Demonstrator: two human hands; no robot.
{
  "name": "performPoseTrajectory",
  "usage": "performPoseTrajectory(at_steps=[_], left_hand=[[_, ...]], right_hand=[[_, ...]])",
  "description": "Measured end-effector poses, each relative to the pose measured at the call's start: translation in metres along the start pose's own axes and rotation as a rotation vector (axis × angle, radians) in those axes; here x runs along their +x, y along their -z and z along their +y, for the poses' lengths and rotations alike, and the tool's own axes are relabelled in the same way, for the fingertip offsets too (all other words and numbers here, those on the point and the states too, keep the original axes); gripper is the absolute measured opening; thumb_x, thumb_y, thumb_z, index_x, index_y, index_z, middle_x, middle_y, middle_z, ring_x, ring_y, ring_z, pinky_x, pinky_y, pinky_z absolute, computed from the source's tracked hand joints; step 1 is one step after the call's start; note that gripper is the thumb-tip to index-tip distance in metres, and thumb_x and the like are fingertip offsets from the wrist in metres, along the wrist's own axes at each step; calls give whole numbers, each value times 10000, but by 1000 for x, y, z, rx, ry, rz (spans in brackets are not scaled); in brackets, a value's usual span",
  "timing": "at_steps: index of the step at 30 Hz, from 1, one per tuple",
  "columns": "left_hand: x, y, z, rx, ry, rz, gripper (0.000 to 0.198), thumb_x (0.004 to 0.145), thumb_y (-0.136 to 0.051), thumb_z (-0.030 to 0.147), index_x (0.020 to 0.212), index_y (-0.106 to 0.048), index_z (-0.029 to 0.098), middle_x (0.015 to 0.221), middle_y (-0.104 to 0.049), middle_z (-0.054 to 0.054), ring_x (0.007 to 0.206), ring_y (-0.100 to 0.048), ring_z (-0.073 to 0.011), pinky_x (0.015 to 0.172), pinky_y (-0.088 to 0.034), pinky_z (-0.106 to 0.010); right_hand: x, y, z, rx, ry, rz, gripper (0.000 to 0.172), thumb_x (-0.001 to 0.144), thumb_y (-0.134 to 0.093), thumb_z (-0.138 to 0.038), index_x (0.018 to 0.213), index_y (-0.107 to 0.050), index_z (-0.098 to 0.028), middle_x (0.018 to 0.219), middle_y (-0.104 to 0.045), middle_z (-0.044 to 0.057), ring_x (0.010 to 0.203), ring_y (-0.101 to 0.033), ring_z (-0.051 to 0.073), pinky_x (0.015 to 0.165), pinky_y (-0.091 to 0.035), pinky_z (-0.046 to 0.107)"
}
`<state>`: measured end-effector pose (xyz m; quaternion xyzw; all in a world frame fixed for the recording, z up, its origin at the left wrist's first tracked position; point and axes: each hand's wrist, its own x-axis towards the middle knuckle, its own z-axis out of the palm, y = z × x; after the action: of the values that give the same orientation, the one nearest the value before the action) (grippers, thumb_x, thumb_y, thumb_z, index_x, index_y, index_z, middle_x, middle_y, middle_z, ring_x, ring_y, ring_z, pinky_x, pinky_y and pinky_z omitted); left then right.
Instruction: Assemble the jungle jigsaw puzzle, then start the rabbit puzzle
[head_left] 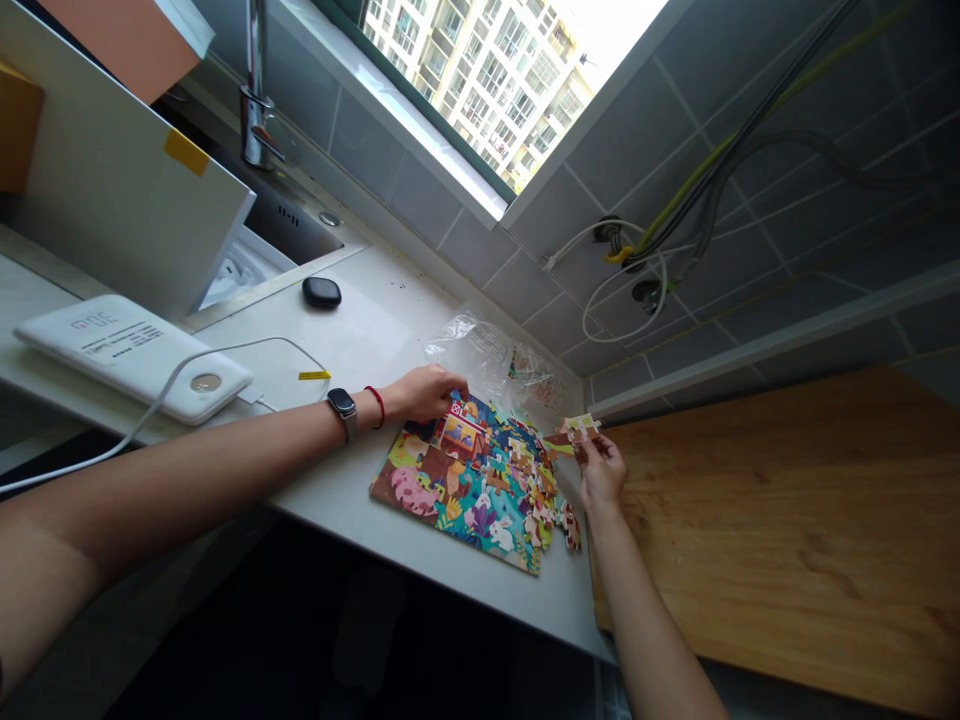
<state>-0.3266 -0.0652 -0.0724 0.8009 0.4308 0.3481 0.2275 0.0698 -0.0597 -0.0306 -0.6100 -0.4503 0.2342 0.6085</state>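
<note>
A colourful jigsaw puzzle (450,480) lies on the pale counter, its left part joined and its right part covered with loose pieces. My left hand (429,392), with a watch and a red band on the wrist, rests at the puzzle's upper left edge. Its fingers are curled together, and what they hold, if anything, is hidden. At the puzzle's upper right, my right hand (602,468) grips a few puzzle pieces (581,428) raised above the counter. More loose pieces (570,526) lie off the puzzle's right edge.
Clear plastic packaging (480,345) lies behind the puzzle. A wooden board (780,500) stands at the right. On the left are a white power bank (135,350) with a cable, a black case (322,292), a sink (292,225) and a faucet (257,120). Cables hang on the wall.
</note>
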Motion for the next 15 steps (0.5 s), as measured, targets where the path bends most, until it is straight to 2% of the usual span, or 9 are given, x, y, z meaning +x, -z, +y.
performPoseTrajectory(at_steps=[10,15], left_hand=[[0,-2,-3,26,25,-22,445,743,-547,117,1069,-832,221,711,-721,-34,685,-633,-181,684,-434,-278],[0,-3,-4,13,13,-3,440,735,-544,113,1047,-837,218,683,-709,-28,646,-611,-167,656,-411,-273]], right_hand=[[1,5,-7,81,-33,14,568,480,-990,-436,855,-632,-203,819,-732,-26,720,-722,147,713,-620,281],[-1,8,-5,90,-86,22,570,432,-1002,-391,806,-619,-196,750,-710,-42,652,-698,135,645,-604,262]])
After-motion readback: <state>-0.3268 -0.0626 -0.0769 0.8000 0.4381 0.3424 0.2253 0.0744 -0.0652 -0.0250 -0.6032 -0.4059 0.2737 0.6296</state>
